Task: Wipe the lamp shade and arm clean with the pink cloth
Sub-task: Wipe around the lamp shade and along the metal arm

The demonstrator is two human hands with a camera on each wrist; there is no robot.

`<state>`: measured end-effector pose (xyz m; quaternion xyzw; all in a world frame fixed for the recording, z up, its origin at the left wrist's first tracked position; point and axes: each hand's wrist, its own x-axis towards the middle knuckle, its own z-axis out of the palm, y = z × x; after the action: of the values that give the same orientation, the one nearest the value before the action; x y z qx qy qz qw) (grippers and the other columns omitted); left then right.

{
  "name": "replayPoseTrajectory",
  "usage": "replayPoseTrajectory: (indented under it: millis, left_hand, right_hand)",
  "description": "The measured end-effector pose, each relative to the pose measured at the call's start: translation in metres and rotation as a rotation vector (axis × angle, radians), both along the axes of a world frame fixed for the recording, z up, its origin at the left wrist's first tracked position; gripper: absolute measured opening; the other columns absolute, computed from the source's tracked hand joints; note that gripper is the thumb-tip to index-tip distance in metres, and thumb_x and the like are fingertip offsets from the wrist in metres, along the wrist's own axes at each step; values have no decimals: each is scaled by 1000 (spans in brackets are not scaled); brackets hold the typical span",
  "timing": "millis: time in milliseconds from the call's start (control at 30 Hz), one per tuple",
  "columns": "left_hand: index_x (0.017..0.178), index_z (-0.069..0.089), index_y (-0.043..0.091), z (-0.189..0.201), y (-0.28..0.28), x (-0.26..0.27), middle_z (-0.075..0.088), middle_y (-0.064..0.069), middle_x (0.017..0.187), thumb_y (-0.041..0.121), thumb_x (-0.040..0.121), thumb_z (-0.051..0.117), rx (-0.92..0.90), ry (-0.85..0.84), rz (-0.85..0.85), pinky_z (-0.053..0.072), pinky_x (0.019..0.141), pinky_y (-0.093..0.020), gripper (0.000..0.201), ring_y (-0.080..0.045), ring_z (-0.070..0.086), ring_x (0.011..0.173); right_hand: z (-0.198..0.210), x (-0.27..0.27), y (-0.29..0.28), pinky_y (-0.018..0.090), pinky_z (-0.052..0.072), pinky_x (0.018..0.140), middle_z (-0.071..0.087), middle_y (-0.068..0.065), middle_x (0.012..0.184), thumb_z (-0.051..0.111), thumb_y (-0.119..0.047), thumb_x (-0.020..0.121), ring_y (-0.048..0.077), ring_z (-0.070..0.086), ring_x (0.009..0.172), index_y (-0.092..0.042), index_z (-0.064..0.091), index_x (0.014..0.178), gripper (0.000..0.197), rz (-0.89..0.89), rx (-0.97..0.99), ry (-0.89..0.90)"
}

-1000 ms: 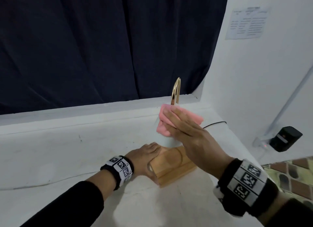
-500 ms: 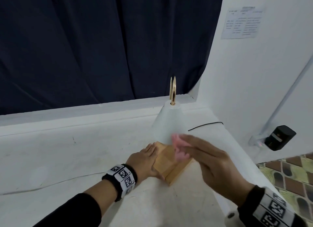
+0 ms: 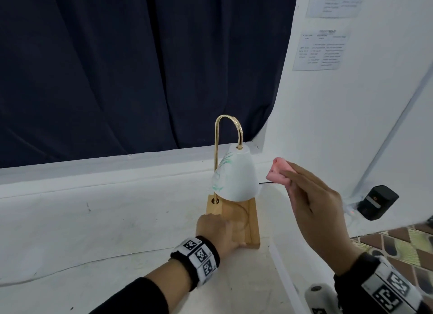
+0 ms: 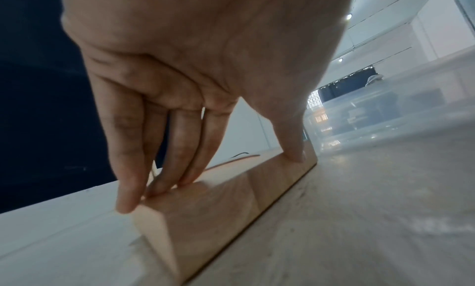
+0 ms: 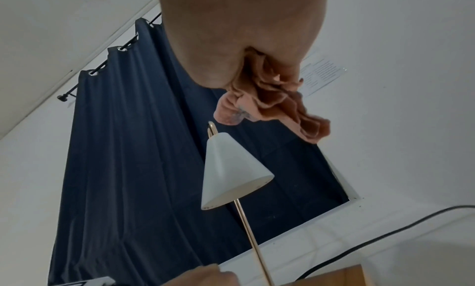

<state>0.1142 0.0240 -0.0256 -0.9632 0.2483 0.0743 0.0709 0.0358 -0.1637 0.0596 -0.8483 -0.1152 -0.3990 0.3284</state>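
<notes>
The lamp stands on the white table (image 3: 93, 231) with its wooden base (image 3: 246, 220), an arched gold arm (image 3: 228, 119) and a white cone shade (image 3: 236, 175) that bears green marks on its left side. My left hand (image 3: 225, 229) lies on the near left corner of the base. In the left wrist view its straight fingers (image 4: 164, 168) press on the top of the base (image 4: 218, 205) and the thumb rests on the far edge. My right hand (image 3: 293, 180) holds the bunched pink cloth (image 3: 278, 173) in the air, just right of the shade and apart from it. From the right wrist the cloth (image 5: 272, 103) hangs above the shade (image 5: 231, 172).
A dark curtain (image 3: 140, 67) hangs behind the table and a white wall (image 3: 351, 126) closes the right side. A black cable (image 3: 269, 183) runs from behind the shade toward a black plug box (image 3: 377, 204). The table edge and tiled floor (image 3: 398, 248) are at right.
The lamp has been turned under my left hand, so its arm now shows side-on as an arch. My right hand took the cloth off the shade, dropped low, then rose to the shade's right.
</notes>
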Motion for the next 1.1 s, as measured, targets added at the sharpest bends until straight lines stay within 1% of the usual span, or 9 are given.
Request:
replayPoseTrajectory:
  millis: [67,133,267,467,633,733,833,967,1100]
  left_hand:
    - [123,59,15,-14,14,15,58,-12,136,82,83,40,-7,-26,-48,46,96,-42,81,-30,56,120]
    - [154,30,14,-30,33,34,16,-11,166,84,84,31,-19,28,-171,23,120,-48,99,-28,20,151]
    - [159,-8,13,-45,57,61,-17,1,165,83,89,28,-76,157,-313,-4,125,-35,106,-13,-14,153]
    - [158,-11,11,-48,42,58,-21,2,164,93,70,13,-51,193,-225,5,126,-34,123,-10,-17,151]
    - [157,-7,0,-37,0,43,-14,-11,166,77,79,5,18,107,-47,17,124,-38,110,-24,-7,155]
    - [156,26,9,-30,-8,47,20,-5,165,83,85,30,-109,129,34,36,113,-40,103,-27,22,152]
    - [102,71,28,-26,19,65,67,11,103,72,82,57,-539,40,129,48,84,-29,50,-14,63,100]
    - [119,65,46,-39,55,89,41,13,113,68,71,73,-678,36,119,37,105,-30,53,-9,40,115]
    - [151,16,57,-42,49,97,11,2,164,79,77,59,-425,225,-14,4,119,-47,88,-17,1,153]
  right_hand:
    - [-1,-2,-3,25,55,95,73,-6,122,49,-1,106,9,69,108,-14,75,120,32,0,69,14]
    - [-1,-5,-5,17,53,85,74,-9,108,47,-4,107,2,69,95,-19,75,118,34,-12,125,21]
    - [-7,-5,-9,32,55,61,67,-20,81,46,6,104,13,61,54,-26,75,115,45,22,232,81]
    - [-15,-1,-19,42,57,59,74,-13,80,47,7,104,19,60,50,-30,75,116,48,49,331,125]
    - [-10,0,-18,27,46,50,59,-4,58,42,9,103,29,52,44,-36,74,113,56,49,425,156]
    - [-10,2,-21,34,45,46,50,8,56,40,4,106,32,51,46,-35,74,115,53,58,485,195]
    - [-4,1,-22,37,46,43,51,6,54,40,3,107,31,52,44,-38,74,113,53,106,508,190]
    - [-2,2,-17,35,45,42,54,4,54,42,4,105,27,53,44,-50,72,107,62,126,511,181]
    - [-2,7,-13,24,47,44,67,0,67,47,3,103,16,58,47,-63,67,103,69,73,496,180]
